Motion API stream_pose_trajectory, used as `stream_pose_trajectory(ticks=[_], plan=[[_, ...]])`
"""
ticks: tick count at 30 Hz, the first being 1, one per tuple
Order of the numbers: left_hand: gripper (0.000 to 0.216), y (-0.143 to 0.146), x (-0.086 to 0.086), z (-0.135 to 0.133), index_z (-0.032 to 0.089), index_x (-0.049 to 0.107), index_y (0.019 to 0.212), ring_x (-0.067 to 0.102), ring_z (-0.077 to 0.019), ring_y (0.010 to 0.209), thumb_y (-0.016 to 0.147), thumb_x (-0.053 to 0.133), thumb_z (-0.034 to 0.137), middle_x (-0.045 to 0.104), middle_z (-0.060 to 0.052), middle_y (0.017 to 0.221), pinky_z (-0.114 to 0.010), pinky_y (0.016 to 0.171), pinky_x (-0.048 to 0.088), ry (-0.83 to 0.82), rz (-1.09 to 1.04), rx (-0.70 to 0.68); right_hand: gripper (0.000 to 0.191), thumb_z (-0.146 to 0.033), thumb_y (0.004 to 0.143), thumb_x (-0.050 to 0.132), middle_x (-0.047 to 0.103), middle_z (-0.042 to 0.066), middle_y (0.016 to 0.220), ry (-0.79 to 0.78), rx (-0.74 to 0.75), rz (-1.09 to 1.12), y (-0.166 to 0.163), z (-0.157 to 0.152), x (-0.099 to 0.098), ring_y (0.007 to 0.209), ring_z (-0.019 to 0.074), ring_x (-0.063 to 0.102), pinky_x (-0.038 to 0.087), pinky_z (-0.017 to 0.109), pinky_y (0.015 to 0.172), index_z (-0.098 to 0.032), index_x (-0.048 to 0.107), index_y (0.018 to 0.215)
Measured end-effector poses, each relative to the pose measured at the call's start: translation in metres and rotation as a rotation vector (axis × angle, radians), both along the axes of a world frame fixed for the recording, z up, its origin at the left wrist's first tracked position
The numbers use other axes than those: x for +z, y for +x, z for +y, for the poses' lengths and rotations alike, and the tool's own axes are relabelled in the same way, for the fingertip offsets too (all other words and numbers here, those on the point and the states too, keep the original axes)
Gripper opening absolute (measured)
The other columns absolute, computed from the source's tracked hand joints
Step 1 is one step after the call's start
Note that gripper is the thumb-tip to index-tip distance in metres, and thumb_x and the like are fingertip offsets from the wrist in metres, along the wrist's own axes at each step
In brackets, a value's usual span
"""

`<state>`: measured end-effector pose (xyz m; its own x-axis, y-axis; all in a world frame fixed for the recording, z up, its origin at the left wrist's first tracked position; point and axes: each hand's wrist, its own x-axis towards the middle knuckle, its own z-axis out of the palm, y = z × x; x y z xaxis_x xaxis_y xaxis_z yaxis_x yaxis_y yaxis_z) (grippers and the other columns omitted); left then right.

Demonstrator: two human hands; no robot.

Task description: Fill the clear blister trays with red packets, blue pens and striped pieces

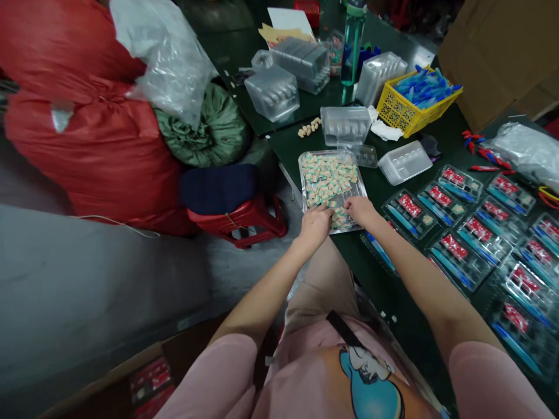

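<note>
A shallow silver tray (362,187) lies at the table's near left corner. Small cream-and-teal block-like pieces (328,174) cover much of it in a loose layer; a patch of bare metal shows near its right side. Over the tray's near left part is my left hand (317,223), its fingers bent together down among the pieces. My right hand (360,210) reaches in from the right edge, fingertips pinched close to the left ones. Whatever sits between the fingertips of either hand is too small to make out.
Clear blister packs (454,247) with blue pens and red cards cover the table's right side. Beyond the tray stand clear plastic trays (345,125), a yellow basket (404,113) of blue pens and a green bottle (353,43). Left are a red stool (236,224) and red sacks (87,151).
</note>
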<state>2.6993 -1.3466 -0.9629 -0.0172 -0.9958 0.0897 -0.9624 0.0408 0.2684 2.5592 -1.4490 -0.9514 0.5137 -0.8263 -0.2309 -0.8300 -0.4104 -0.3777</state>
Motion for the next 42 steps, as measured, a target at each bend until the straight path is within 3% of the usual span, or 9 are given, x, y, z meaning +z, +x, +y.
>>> stream_pose_trajectory(ticks=[7,12,17,22,25,28,32,37,42], plan=[[0.028,0.0,-0.003,-0.002,0.018,0.074,0.104,0.061,-0.0271,0.094,0.086,0.053,0.017,0.068,-0.015,0.105,-0.039,0.089,0.043,-0.045,0.16,0.014,0.011,-0.015,0.079,0.063,0.072,0.002,0.084,0.065,-0.02,-0.185,-0.004,0.0,-0.003,0.081,0.0172,0.064,0.046,0.027,0.076,-0.022,0.071,0.082],[0.029,-0.001,-0.001,-0.001,0.018,0.073,0.107,0.06,-0.0266,0.094,0.088,0.051,0.019,0.068,-0.014,0.103,-0.038,0.088,0.043,-0.033,0.113,0.002,0.013,-0.03,0.079,0.068,0.072,0.003,0.083,0.109,-0.087,-0.265,-0.001,0.003,-0.008,0.078,0.0178,0.063,0.046,0.027,0.071,-0.02,0.071,0.086],[0.027,0.002,0.001,-0.003,0.018,0.074,0.103,0.061,-0.0269,0.095,0.086,0.053,0.016,0.068,-0.013,0.097,-0.039,0.09,0.044,-0.047,0.233,0.001,0.007,-0.021,0.072,0.069,0.067,-0.002,0.07,0.143,-0.11,-0.352,-0.001,0.002,-0.013,0.067,0.013,0.058,0.042,0.024,0.063,-0.02,0.069,0.079],[0.036,0.001,0.002,-0.012,0.018,0.068,0.114,0.064,-0.0236,0.098,0.078,0.064,0.015,0.071,-0.01,0.106,-0.039,0.094,0.047,-0.14,0.796,0.166,0.012,-0.026,0.066,0.069,0.063,-0.004,0.066,0.299,-0.241,-0.72,-0.007,-0.005,-0.012,0.065,0.0117,0.056,0.042,0.023,0.063,-0.018,0.065,0.075],[0.033,-0.005,0.002,-0.019,0.016,0.067,0.106,0.067,-0.0196,0.085,0.073,0.071,0.022,0.072,-0.007,0.092,-0.034,0.085,0.051,-0.086,1.252,0.244,0.025,-0.035,0.062,0.073,0.062,-0.003,0.07,0.499,-0.321,-0.984,-0.007,-0.002,-0.006,0.063,0.01,0.053,0.039,0.022,0.057,-0.018,0.062,0.076],[0.028,-0.01,0.003,-0.022,0.017,0.066,0.091,0.066,-0.0163,0.073,0.067,0.077,0.027,0.07,-0.002,0.078,-0.029,0.073,0.051,-0.062,1.521,0.297,0.036,-0.041,0.055,0.078,0.06,-0.004,0.07,0.631,-0.362,-1.108,-0.007,0.006,0.001,0.06,0.0084,0.051,0.032,0.019,0.049,-0.019,0.061,0.078],[0.025,-0.011,0.003,-0.021,0.016,0.064,0.076,0.062,-0.0133,0.066,0.061,0.08,0.03,0.066,0.0,0.068,-0.023,0.06,0.045,-0.089,1.569,0.333,0.043,-0.046,0.053,0.081,0.06,-0.003,0.073,0.68,-0.352,-1.166,-0.01,0.014,0.005,0.067,0.0102,0.057,0.031,0.018,0.049,-0.02,0.06,0.08],[0.022,-0.012,0.003,-0.019,0.016,0.065,0.072,0.053,-0.0091,0.058,0.06,0.08,0.028,0.06,0.003,0.061,-0.022,0.057,0.042,-0.157,1.521,0.341,0.047,-0.053,0.055,0.08,0.064,-0.001,0.078,0.676,-0.324,-1.165,-0.012,0.021,0.007,0.072,0.0125,0.06,0.035,0.02,0.052,-0.019,0.062,0.081],[0.023,-0.011,0.009,-0.018,0.017,0.062,0.074,0.056,-0.0087,0.06,0.062,0.08,0.025,0.059,0.004,0.063,-0.02,0.056,0.041,-0.134,1.606,0.368,0.044,-0.053,0.058,0.078,0.063,-0.001,0.075,0.567,-0.357,-1.204,-0.013,0.019,0.007,0.072,0.0128,0.059,0.035,0.021,0.054,-0.02,0.063,0.081]])
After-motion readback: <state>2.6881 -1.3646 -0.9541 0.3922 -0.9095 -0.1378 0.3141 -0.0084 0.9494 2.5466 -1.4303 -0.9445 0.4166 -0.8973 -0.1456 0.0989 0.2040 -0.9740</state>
